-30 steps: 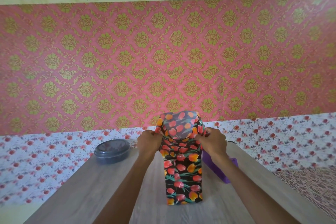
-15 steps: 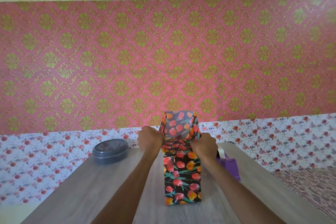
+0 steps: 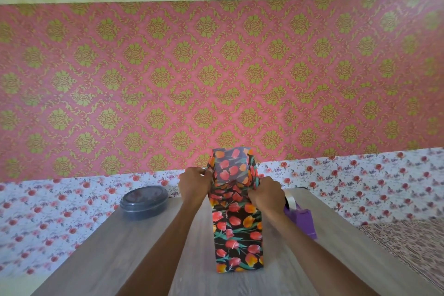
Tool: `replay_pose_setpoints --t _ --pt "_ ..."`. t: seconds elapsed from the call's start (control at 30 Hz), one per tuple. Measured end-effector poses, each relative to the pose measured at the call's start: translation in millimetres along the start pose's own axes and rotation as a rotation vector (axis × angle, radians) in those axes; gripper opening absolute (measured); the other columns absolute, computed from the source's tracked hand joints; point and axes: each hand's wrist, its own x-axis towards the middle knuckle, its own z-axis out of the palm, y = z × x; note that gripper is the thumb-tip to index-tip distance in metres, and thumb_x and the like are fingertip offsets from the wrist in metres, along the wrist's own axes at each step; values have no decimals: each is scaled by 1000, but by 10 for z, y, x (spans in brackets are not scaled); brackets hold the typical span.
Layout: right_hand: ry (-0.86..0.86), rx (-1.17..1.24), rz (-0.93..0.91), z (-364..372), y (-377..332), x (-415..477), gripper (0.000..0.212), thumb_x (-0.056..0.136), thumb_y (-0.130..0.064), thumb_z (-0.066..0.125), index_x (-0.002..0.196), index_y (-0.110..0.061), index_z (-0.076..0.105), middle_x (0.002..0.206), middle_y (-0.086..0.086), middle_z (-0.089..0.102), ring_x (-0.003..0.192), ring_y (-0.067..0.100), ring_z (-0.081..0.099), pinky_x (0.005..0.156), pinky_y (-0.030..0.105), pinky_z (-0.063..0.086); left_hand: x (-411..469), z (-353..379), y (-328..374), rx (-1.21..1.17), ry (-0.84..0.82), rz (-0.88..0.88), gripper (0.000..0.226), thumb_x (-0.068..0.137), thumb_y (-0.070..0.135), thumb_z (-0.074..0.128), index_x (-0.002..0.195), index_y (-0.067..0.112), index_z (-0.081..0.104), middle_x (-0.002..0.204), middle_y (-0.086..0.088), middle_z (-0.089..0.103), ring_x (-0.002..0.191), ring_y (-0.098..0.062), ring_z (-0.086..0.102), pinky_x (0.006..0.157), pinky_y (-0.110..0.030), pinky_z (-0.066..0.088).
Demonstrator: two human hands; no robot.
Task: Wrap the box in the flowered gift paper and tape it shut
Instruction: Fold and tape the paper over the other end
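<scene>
I am closing the far end of the wrapped box (image 3: 237, 235), which is lying lengthwise on the woodgrain surface (image 3: 120, 247). My left grip (image 3: 194, 181) and right grip (image 3: 265, 196) are each pinching the glossy tulip-print gift paper (image 3: 231, 167) inward, its end flap standing upright. Next, I judge, that flap is needing a crisp crease down, then tape from the purple dispenser (image 3: 300, 220).

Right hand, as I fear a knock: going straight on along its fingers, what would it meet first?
The flowered gift paper that the right hand pinches, at its upstanding flap; beyond that probably the left hand, depth unclear.
</scene>
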Motion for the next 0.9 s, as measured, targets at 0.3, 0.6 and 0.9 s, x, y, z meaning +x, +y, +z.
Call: replay_pose_setpoints --t 0.3,0.6,0.9 --pt "25 42 -62 -149 24 211 44 91 -23 61 53 -14 41 47 0 42 41 16 41 43 22 30 -148 120 86 56 201 388 24 94 5 55 114 14 64 116 -2 62 105 -21 57 84 -34 52" --pt "99 75 -68 -189 -54 285 39 91 -17 56 55 -21 39 50 -2 41 43 15 39 42 23 24 -283 467 -30 245 -448 749 28 97 9 40 109 9 66 106 -8 66 90 -22 64 80 -39 54" --pt "9 296 -93 -230 -151 477 26 80 5 50 63 -12 42 59 6 39 55 19 33 53 28 22 -214 429 5 410 -631 663 36 102 22 33 134 13 45 127 -11 53 109 -30 55 93 -44 46"
